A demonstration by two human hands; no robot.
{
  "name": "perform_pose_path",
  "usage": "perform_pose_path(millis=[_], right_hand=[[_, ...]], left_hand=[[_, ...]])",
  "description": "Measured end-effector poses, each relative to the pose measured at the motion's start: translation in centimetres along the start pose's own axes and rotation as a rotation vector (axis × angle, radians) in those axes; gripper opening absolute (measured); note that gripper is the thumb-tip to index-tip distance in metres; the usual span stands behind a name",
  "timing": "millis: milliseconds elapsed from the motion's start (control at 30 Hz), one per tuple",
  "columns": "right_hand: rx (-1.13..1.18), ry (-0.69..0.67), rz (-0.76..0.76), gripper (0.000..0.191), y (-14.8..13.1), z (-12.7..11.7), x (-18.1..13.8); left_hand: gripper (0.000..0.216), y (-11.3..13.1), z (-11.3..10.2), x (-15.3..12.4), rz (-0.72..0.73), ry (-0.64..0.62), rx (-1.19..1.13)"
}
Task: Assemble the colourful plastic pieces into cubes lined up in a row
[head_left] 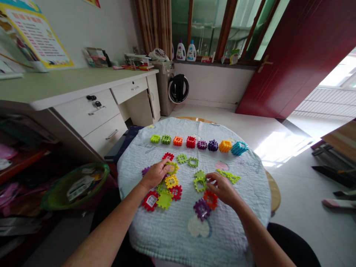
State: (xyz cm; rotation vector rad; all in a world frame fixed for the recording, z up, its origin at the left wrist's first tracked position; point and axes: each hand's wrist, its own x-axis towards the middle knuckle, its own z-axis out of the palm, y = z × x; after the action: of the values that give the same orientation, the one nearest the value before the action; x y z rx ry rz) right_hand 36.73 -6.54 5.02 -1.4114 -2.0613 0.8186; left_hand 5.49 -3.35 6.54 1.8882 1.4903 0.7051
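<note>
My left hand (157, 174) is over a loose pile of notched plastic building tiles, its fingertips closed on the edge of a yellow window tile (172, 168). Beneath and around it are another yellow tile (171, 181), a lime tile (165, 200), a red window tile (150, 201) and a purple tile (145, 170), partly hidden. My right hand (223, 188) hovers low with curved fingers apart, its tips beside a green frame tile (200, 184). Whether they touch it is hard to tell. An orange tile (210, 200) and a purple tile (202, 209) lie just below.
A row of assembled blocks, including a red cube (191, 142) and a blue one (239, 148), lines the far side of the cloth-covered round table (178, 237). Green tiles (182, 158) lie mid-table; a lime triangular piece (228, 176) sits right. A basket (104, 172) stands left.
</note>
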Motion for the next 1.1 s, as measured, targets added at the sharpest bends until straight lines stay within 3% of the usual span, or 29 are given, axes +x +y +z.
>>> perform_pose_path(millis=[133, 267, 467, 767, 967, 1100], right_hand=[[0.014, -0.003, 0.015, 0.022, -0.3, -0.1, 0.1], [0.016, 0.006, 0.025, 0.023, -0.2, -0.2, 0.0], [0.011, 0.027, 0.027, 0.023, 0.4, -0.6, -0.1], [-0.059, 0.068, 0.091, 0.016, 0.8, -1.1, 0.5], [-0.145, 0.001, 0.078, 0.014, -0.5, 0.3, 0.7], [-0.069, -0.026, 0.071, 0.023, -1.5, 1.3, 0.7]], left_hand=[[0.037, 0.9, 1.7, 0.6, 0.053, -0.075, -0.018], [0.038, 1.1, 2.7, 1.1, 0.108, -0.09, 0.134], [0.044, 0.4, 2.6, 1.2, 0.209, 0.082, 0.394], [0.054, 0.3, 3.8, 2.2, 0.249, -0.043, 0.458], [0.051, 1.1, 4.1, 3.4, 0.204, -0.077, 0.533], [0.05, 1.5, 3.7, 3.2, 0.23, -0.047, 0.524]])
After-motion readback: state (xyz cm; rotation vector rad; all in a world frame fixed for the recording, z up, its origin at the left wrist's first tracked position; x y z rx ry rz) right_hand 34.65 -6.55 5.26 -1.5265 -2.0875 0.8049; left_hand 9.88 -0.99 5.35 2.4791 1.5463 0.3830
